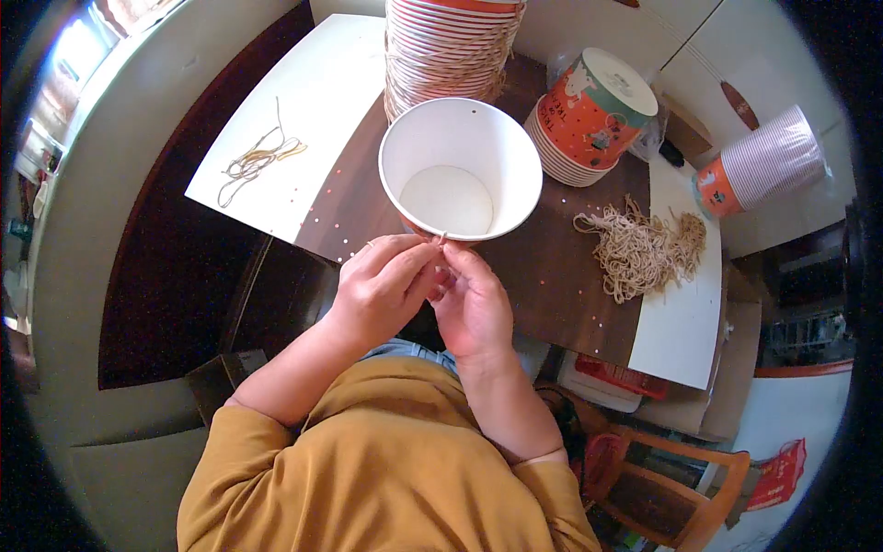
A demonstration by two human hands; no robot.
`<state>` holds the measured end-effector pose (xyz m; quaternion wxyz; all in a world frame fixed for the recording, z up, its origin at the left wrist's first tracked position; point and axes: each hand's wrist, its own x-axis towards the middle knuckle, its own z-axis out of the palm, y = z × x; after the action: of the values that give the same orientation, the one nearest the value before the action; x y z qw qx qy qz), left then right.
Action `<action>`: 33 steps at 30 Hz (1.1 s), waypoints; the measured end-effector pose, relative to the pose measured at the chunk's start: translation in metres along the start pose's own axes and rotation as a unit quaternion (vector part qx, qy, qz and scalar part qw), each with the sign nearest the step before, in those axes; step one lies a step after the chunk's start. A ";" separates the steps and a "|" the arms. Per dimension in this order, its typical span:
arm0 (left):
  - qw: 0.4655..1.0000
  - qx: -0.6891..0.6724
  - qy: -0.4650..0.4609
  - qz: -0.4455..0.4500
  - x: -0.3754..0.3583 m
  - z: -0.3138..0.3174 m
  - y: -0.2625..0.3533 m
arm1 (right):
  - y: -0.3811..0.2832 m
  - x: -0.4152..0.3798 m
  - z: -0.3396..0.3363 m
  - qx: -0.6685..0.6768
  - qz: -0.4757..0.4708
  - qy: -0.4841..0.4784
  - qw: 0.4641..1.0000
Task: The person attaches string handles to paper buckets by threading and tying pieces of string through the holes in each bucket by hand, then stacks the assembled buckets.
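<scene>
A white-lined paper bucket (432, 152) stands on the table before me, its open mouth tilted toward my view. A small hole shows in its far wall. At the near rim, my left hand (377, 285) and my right hand (478, 308) meet with fingertips pinched together. Between them a short end of pale cord (443, 236) pokes up against the rim; the rest of it is hidden by the fingers. Only a sliver of the bucket's orange outside is visible above my hands.
Behind the bucket rises a tall stack of buckets (451, 55) with cords hanging round it. Orange printed buckets (593, 115) stand right, near a heap of beige cords (635, 253). Another stack (763, 166) lies tilted far right. Loose cords (258, 166) lie left; a wooden chair (681, 497) stands lower right.
</scene>
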<state>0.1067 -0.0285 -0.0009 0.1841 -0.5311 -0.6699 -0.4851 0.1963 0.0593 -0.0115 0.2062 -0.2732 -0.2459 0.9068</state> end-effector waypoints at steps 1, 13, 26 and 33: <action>1.000 -0.002 -0.003 -0.002 0.001 -0.001 0.001 | -0.001 0.001 0.000 0.008 0.009 -0.005 1.000; 0.973 -0.123 -0.083 -0.174 0.014 -0.024 -0.001 | -0.038 0.005 -0.016 -0.078 0.057 -0.033 0.995; 0.873 -0.198 -0.230 -0.381 0.016 -0.038 0.004 | -0.035 0.005 -0.019 -0.335 -0.202 0.017 0.920; 0.931 -0.205 -0.187 -0.238 0.025 -0.043 0.025 | -0.037 -0.003 0.001 -0.633 -0.603 -0.082 0.479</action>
<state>0.1084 -0.0528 0.0496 -0.1781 -0.4632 -0.6851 -0.5332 0.2073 0.0868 0.0109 0.4528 -0.0389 -0.8730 0.1768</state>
